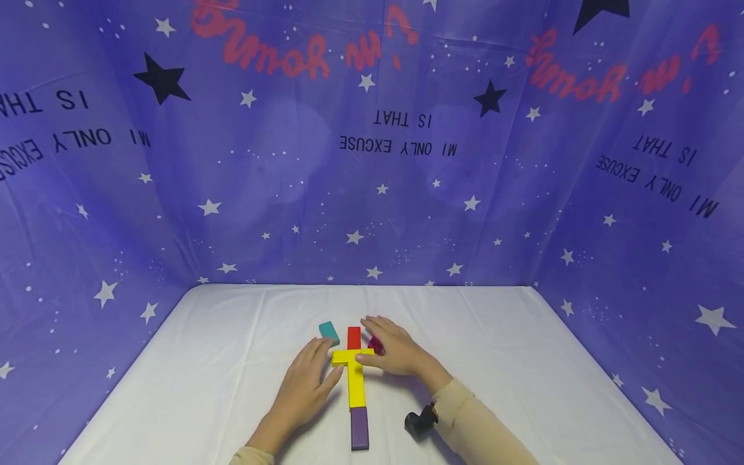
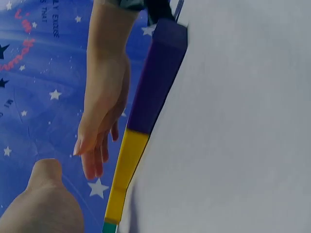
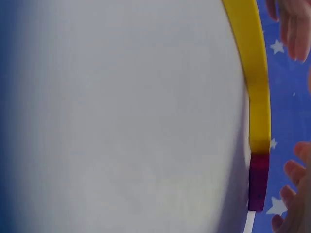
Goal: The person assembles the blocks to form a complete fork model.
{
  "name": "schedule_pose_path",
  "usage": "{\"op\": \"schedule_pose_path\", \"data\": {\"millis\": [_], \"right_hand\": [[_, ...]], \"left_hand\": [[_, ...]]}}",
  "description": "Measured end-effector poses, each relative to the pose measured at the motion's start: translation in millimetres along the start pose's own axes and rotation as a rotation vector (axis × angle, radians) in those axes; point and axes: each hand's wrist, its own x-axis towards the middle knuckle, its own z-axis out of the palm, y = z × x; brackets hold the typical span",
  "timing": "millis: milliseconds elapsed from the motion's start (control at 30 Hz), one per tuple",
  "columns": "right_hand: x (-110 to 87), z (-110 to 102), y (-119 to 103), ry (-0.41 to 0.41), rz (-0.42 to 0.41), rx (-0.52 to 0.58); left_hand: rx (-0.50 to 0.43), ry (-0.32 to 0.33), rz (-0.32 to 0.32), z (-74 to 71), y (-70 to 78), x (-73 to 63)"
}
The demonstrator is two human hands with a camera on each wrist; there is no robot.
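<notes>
On the white tabletop, yellow blocks (image 1: 356,384) form a T, with a red block (image 1: 354,338) above the crossbar and a purple block (image 1: 360,429) at the foot of the stem. My left hand (image 1: 302,385) hovers left of the stem, fingers extended, its fingertips near a tilted teal block (image 1: 327,330). The right hand (image 1: 397,349) reaches over the crossbar's right end with fingers spread. A magenta block (image 1: 375,345) shows partly beneath it; in the right wrist view, that magenta block (image 3: 259,182) adjoins the yellow crossbar. Contact by the right thumb is unclear.
White cloth (image 1: 232,387) covers the table. Purple-blue star-printed curtains (image 1: 360,194) enclose the back and both sides. A black device (image 1: 421,422) sits by the right wrist, beside the purple block.
</notes>
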Motion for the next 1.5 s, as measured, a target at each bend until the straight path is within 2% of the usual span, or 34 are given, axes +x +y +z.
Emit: {"op": "schedule_pose_path", "data": {"millis": [200,400,700,1033,1100,1333,1500], "right_hand": [[-8.1,11,-6,0.005,-0.012,-0.049],[-13.9,17,-9,0.017,-0.011,-0.081],[-19.1,20,-13,0.002,-0.021,-0.064],[-19.6,24,-14,-0.013,-0.018,-0.064],[-19.8,24,-14,-0.014,-0.020,-0.058],[-19.6,27,-15,-0.007,-0.022,-0.048],[-18.1,30,-14,0.001,-0.023,-0.061]], "left_hand": [[-0.019,-0.009,-0.047,-2.5,-9.3,3.2],[-0.003,0.024,-0.079,-5.7,-20.9,8.4],[0.026,0.022,-0.094,-11.8,-32.6,27.5],[0.022,-0.034,-0.092,-9.1,-41.0,52.1],[0.016,-0.064,-0.100,-8.4,-41.9,56.1],[-0.008,-0.170,-0.132,-8.8,-42.8,64.6],[-0.028,-0.212,-0.149,-8.7,-41.9,67.3]]}}
